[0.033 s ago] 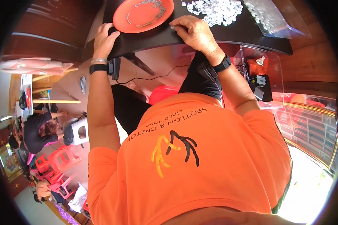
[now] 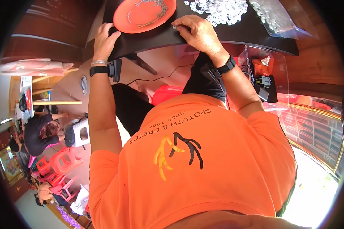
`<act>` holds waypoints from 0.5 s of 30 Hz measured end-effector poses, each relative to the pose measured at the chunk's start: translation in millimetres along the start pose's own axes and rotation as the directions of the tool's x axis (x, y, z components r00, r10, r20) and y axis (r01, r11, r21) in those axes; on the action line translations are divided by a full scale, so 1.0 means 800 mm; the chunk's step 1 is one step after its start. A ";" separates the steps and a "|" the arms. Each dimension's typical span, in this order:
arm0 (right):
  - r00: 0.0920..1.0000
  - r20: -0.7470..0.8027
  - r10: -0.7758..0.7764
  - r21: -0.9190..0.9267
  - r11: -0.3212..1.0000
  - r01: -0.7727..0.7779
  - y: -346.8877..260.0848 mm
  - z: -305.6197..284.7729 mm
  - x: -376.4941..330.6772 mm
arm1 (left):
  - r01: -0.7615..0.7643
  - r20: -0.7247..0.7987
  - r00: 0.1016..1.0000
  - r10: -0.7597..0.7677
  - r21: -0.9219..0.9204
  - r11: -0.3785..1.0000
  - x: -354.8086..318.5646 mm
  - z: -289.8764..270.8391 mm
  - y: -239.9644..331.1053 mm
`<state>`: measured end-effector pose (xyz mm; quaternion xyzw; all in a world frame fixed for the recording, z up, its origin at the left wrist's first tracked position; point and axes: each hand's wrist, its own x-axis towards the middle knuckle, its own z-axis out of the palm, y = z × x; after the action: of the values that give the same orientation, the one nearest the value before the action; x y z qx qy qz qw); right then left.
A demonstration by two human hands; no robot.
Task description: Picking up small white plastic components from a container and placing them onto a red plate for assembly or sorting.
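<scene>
My left hand (image 2: 105,42) is at the left side of an orange-red plate (image 2: 122,23), thumb and forefinger apart, their tips close to its rim. Thin grey metal pins that look like small nails (image 2: 158,9) lie on the plate, mostly toward its right. To the right of the plate, my right hand (image 2: 198,33) is closed in a pinch over the dark table. A small whitish plastic piece (image 2: 174,26) shows at its fingertips. It resembles the pieces in the pile of clear and white plastic pieces (image 2: 227,11) beyond that hand.
A clear bag or tray of similar pieces (image 2: 269,15) stands at the table's right end. Below the dark table (image 2: 153,42) are a clear plastic bin (image 2: 283,72) with devices and cables, and a black cable. Pink stools (image 2: 67,160) and people (image 2: 38,131) are far left.
The plate and my left hand have shifted very slightly left. My right hand keeps its pinch almost in the same spot.
</scene>
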<state>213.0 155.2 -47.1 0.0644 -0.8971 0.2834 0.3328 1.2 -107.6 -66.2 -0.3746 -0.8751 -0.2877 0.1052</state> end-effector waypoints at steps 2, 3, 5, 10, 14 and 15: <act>1.000 -0.001 -0.018 0.026 0.999 0.018 0.000 -0.001 0.003 | -0.024 -0.006 1.000 0.024 0.008 1.000 -0.003 -0.003 0.002; 1.000 0.003 0.013 0.060 0.998 -0.013 -0.002 -0.001 0.004 | -0.009 0.019 1.000 0.008 0.016 1.000 -0.005 -0.004 0.003; 0.999 0.013 0.048 0.115 0.992 -0.049 -0.002 -0.003 0.009 | 0.026 0.013 1.000 -0.026 0.052 0.998 -0.007 -0.010 0.012; 0.984 0.165 0.060 0.214 0.972 -0.095 -0.007 -0.012 0.016 | 0.046 0.042 0.998 -0.047 0.020 0.999 -0.018 -0.020 0.021; 0.969 0.201 0.143 0.227 0.955 -0.188 -0.011 -0.018 0.015 | 0.085 0.053 0.995 -0.085 -0.009 0.996 -0.020 -0.024 0.038; 0.963 0.202 0.177 0.230 0.947 -0.222 -0.014 -0.020 0.013 | 0.073 0.045 0.996 -0.073 -0.013 0.997 -0.021 -0.025 0.041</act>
<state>217.3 155.4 -25.1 0.0399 -0.8821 0.4200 0.2094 36.0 -111.0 -42.6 -0.3495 -0.8882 -0.2893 0.0726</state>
